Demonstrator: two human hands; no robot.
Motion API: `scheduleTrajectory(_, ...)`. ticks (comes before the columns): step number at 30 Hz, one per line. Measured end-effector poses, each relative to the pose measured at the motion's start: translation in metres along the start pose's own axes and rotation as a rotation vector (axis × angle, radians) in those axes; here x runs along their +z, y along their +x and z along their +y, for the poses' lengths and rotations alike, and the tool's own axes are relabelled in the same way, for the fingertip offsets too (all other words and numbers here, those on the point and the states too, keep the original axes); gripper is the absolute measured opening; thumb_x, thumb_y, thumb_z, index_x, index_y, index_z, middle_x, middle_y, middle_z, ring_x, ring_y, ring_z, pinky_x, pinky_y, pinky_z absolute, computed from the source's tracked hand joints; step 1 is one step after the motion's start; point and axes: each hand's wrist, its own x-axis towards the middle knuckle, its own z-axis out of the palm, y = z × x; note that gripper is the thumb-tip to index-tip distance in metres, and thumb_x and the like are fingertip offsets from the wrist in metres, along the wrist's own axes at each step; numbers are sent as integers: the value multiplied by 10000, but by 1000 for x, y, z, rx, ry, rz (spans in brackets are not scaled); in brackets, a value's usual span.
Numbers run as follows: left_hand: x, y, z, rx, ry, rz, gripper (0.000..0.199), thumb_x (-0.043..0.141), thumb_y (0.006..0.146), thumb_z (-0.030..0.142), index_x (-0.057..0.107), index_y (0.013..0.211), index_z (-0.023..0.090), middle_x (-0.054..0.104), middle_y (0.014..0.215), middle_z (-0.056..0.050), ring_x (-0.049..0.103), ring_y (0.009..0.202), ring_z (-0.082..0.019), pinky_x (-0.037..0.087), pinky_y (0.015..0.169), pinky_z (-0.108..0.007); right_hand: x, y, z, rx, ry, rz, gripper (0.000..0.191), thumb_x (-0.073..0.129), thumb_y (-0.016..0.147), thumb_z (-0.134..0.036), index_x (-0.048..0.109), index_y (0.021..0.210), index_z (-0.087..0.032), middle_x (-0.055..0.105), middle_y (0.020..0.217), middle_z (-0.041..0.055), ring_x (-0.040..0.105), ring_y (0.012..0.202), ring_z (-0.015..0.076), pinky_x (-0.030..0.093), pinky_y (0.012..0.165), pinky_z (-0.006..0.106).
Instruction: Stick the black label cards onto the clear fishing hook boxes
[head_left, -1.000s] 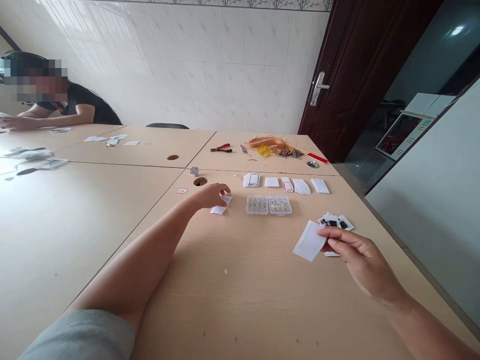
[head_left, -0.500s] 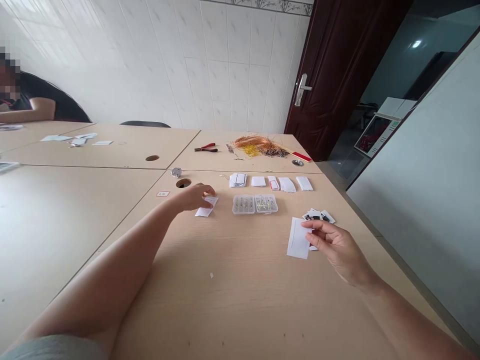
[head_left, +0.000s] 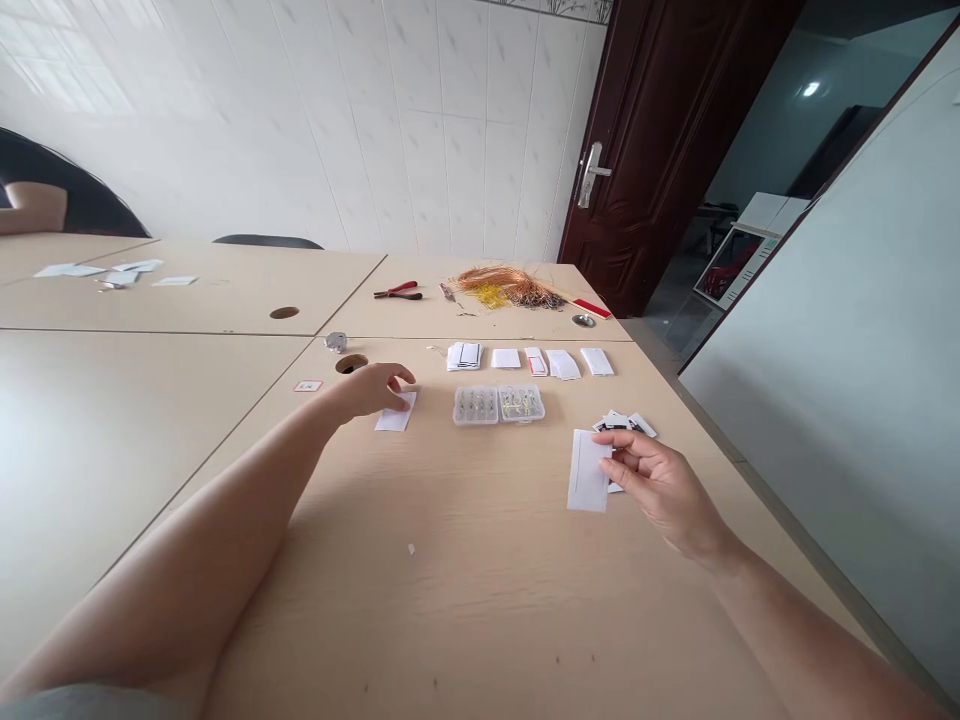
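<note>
A white card (head_left: 588,472) with a thin line along it is pinched between the thumb and fingers of my right hand (head_left: 660,490). Behind that hand, partly covered, lie several white cards with black prints (head_left: 641,424). On the left, my left hand (head_left: 373,390) rests at a small pile of white cards (head_left: 394,418); its thumb touches the top card and its index finger is raised apart from the thumb. Between my hands an opened clear plastic compartment box (head_left: 475,406) holds small metallic and yellowish pieces.
Stacks of white cards (head_left: 465,356) line up behind the box. Farther back lie red-handled pliers (head_left: 397,291) and a bundle of copper-coloured wires (head_left: 502,280). A round table hole (head_left: 351,364) is beside my left hand. Another person's arm (head_left: 34,207) rests at far left.
The top card at my left hand, earlier tilted, now lies flat on the pile, and the thumb and index finger have parted. My right hand still holds its card. The view has shifted slightly right.
</note>
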Motion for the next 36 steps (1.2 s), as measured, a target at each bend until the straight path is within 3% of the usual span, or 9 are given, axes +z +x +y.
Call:
scheduleTrajectory(5, -2, -7, 9, -35, -102, 78, 325, 647, 985, 334, 630, 1273, 185, 645, 1306, -106, 667, 1104, -259, 590, 919, -468, 1, -1, -2, -1, 20, 26, 467, 777, 729, -589, 751, 1037, -239, 740, 777, 32, 671, 739, 206, 582, 718, 381)
scheduleTrajectory(8, -5, -23, 24, 51, -253, 183, 357, 666, 964, 267, 602, 1308, 192, 597, 1384, -118, 656, 1120, -261, 601, 907, -455, 0, -4, -7, -22, 44, 46, 459, 794, 726, -589, 757, 1017, -236, 710, 755, 28, 659, 728, 194, 577, 684, 349)
scheduleTrajectory(13, 0, -78, 69, 417, -540, 197, 764, 694, 865, 144, 383, 1507, 418, 441, 1583, -35, 701, 981, -169, 643, 778, -293, -8, -6, -38, -108, 113, 45, 417, 793, 752, -599, 771, 987, -255, 655, 726, 16, 621, 674, 162, 544, 580, 275)
scheduleTrajectory(16, 7, -111, 92, 759, -789, 93, 809, 726, 820, 134, 424, 1493, 467, 484, 1519, -37, 703, 876, -166, 656, 671, -292, -12, -4, -72, -191, 175, 30, 343, 839, 729, -535, 776, 979, -308, 674, 750, 0, 630, 680, 150, 544, 564, 246)
scheduleTrajectory(19, 13, -129, 105, 931, -892, 78, 864, 733, 801, 67, 447, 1472, 530, 570, 1384, 0, 686, 800, -135, 648, 645, -263, -13, -3, -106, -374, 330, 63, 264, 904, 679, -298, 792, 914, -339, 693, 749, -33, 610, 623, 101, 531, 529, 180)
scheduleTrajectory(23, 25, -131, 109, 938, -1018, 96, 821, 708, 817, 28, 472, 1451, 493, 673, 1130, 25, 694, 851, -135, 631, 695, -224, -8, -4, -120, -429, 427, 26, 337, 837, 722, -203, 778, 1005, -376, 671, 705, -71, 624, 606, 84, 519, 492, 142)
scheduleTrajectory(28, 35, -120, 111, 824, -1091, 34, 471, 677, 817, 35, 634, 1217, 279, 670, 857, 41, 634, 737, -95, 558, 617, -169, 8, 5, -99, -333, 420, -15, 143, 801, 769, -275, 730, 890, -305, 677, 717, -40, 634, 619, 122, 541, 517, 216)
scheduleTrajectory(32, 34, -115, 115, 845, -1180, 73, 166, 682, 837, 83, 691, 947, 208, 695, 883, 26, 627, 749, -92, 539, 638, -186, 17, 14, -90, -344, 431, 45, 217, 818, 753, -275, 601, 752, -251, 595, 634, -64, 518, 542, 83, 430, 474, 176)
scheduleTrajectory(36, 32, -115, 116, 826, -1236, 36, 68, 679, 908, 212, 736, 946, 205, 751, 911, 3, 661, 822, -122, 563, 721, -230, 21, 17, -87, -385, 427, 103, 288, 804, 767, -281, 524, 719, -238, 522, 607, -80, 450, 525, 67, 379, 470, 162)
